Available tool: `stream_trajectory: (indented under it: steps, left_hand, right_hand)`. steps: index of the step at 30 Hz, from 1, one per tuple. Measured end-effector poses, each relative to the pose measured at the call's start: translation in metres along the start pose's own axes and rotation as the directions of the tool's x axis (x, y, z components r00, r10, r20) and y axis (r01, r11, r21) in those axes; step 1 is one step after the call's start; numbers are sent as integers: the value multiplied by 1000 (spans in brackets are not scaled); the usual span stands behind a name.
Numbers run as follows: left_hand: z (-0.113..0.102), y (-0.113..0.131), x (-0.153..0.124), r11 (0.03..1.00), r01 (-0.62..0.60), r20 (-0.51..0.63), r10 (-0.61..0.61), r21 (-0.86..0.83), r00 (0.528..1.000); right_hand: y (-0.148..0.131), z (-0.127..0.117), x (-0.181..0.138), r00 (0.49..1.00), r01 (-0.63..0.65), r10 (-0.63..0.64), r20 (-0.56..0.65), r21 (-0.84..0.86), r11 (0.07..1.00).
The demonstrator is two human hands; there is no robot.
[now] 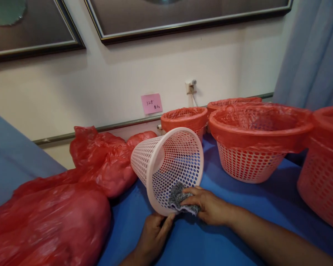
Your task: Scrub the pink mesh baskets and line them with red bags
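Note:
A pale pink perforated plastic basket (142,156) lies tipped on its side on the blue-covered table (183,240), its round mouth turned toward me. My left hand (154,232) grips the lower rim, thumb along the edge and the other fingers partly hidden beneath. In my right hand (211,207) is a bunched grey cloth (179,195) with a pale edge. The fingers press this cloth against the inside of the basket near the lower right of the rim.
Full red plastic bags (61,218) fill the left side. Several baskets lined with red bags, one a wide basket (249,162), stand at the right and back. Behind are a wall with a pink note (151,103), a socket (191,87) and a blue curtain (310,55).

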State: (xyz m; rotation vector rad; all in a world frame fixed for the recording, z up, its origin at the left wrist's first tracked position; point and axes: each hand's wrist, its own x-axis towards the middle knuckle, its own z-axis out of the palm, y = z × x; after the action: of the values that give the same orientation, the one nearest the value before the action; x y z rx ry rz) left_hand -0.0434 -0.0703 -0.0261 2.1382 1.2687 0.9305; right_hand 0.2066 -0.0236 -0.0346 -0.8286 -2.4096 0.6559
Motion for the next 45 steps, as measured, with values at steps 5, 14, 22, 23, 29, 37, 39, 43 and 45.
stream_trajectory:
  steps: [5, 14, 22, 23, 29, 37, 39, 43, 45]
  left_hand:
    - [-10, 8, -5, 979, -93, -237, 135, 181, 962]
    - [-10, 17, -2, 982, -116, -278, 154, 148, 948]
    - [-18, 12, -5, 982, -100, -359, 152, 159, 921]
    - [-19, 10, -6, 982, -99, -374, 153, 160, 915]
    - [-18, 2, -8, 997, -48, -334, 67, 63, 940]
    - [6, -2, 2, 979, 203, 113, -202, 4, 973]
    - [12, -1, 6, 978, 208, 168, -210, 34, 963]
    - [23, 0, 11, 983, 182, 171, -179, -2, 969]
    - [30, 0, 13, 975, 210, 178, -194, -72, 965]
  right_hand:
    - [15, -35, 0, 929, -364, 297, -222, -395, 844]
    - [8, -7, -1, 976, -209, 198, -92, -130, 969]
    - [3, -15, 1, 991, -129, 119, -63, -186, 974]
    - [9, -24, 1, 974, -215, 186, -128, -267, 939]
    - [26, -34, -2, 881, -459, 373, -290, -342, 820]
    - [-4, -18, -1, 902, -432, 427, -66, -155, 888]
    - [-5, -19, -2, 896, -445, 442, -47, -132, 886]
    - [4, -13, 2, 897, -441, 431, -98, -128, 888]
    - [9, -8, 4, 893, -444, 429, -134, -114, 889]
